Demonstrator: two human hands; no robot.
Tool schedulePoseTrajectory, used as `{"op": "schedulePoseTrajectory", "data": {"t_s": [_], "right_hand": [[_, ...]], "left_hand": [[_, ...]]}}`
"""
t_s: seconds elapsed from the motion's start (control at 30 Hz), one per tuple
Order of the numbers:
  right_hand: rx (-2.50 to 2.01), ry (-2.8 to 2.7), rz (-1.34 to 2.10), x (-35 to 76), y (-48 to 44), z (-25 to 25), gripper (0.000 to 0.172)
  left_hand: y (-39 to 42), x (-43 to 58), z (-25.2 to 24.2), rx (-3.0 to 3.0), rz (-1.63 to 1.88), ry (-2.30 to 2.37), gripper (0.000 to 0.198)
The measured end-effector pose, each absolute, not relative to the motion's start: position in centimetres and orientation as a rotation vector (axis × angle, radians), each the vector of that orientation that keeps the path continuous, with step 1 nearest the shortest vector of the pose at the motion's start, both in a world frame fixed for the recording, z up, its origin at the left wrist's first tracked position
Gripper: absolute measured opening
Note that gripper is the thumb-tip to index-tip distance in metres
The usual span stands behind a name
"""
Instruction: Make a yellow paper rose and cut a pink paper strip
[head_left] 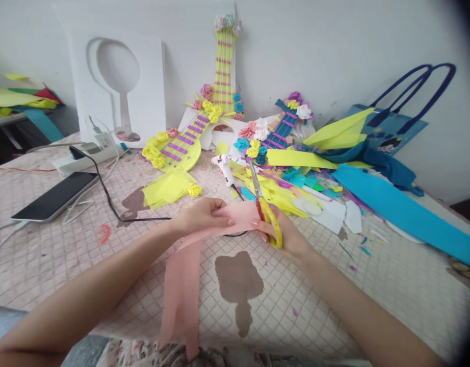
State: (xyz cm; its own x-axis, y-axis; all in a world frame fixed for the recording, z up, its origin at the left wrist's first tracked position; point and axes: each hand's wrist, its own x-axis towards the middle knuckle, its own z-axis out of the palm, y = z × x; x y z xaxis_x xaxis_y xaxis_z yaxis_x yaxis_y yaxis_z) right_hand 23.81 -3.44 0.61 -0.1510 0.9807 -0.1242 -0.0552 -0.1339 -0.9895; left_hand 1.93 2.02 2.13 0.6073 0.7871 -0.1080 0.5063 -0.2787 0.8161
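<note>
A long strip of pink crepe paper (181,285) runs across between my hands, and its tail hangs down over the table's near edge. My left hand (202,216) is closed on the strip, thumb on top. With my right hand (283,234) I hold yellow-handled scissors (271,219), their blades pointing up and away from me. The thumb and fingertips of that hand also touch the pink strip's right end. Just beyond the paper lies a white glue gun (224,169). A stack of yellow paper squares (170,187) and a yellow paper rose (194,190) sit beyond my left hand.
Paper-flower-decorated instrument shapes (189,142) lean at the back. Paper scraps (281,193) and a blue paper strip (407,209) cover the right side. A phone (55,196), a power strip (85,155) and cables lie left. A blue bag (391,127) stands back right.
</note>
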Motion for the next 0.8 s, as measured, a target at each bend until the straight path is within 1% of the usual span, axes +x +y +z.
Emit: {"op": "schedulePoseTrajectory", "data": {"t_s": [0.1,0.3,0.43,0.57,0.67,0.8], "right_hand": [[-1.156,-1.2,1.413,23.93,-3.42,0.73,0.041],[-1.161,-1.152,1.393,23.9,-3.59,1.14,0.042],[-1.161,-1.166,1.392,23.88,-3.58,1.07,0.042],[-1.158,-1.185,1.374,23.84,-3.55,0.77,0.043],[-1.133,-1.199,1.38,23.69,-3.6,0.76,0.041],[-1.107,-1.21,1.36,23.53,-3.65,1.0,0.034]], "left_hand": [[2.33,1.58,2.25,1.87,0.294,0.992,0.038],[2.65,1.34,1.68,1.89,0.293,0.985,0.035],[2.57,1.38,1.74,1.762,0.273,0.864,0.034],[2.2,1.65,1.79,1.566,0.241,0.835,0.039],[2.06,1.77,1.55,1.478,0.288,0.839,0.037],[2.47,1.52,1.33,1.533,0.424,0.886,0.034]]}}
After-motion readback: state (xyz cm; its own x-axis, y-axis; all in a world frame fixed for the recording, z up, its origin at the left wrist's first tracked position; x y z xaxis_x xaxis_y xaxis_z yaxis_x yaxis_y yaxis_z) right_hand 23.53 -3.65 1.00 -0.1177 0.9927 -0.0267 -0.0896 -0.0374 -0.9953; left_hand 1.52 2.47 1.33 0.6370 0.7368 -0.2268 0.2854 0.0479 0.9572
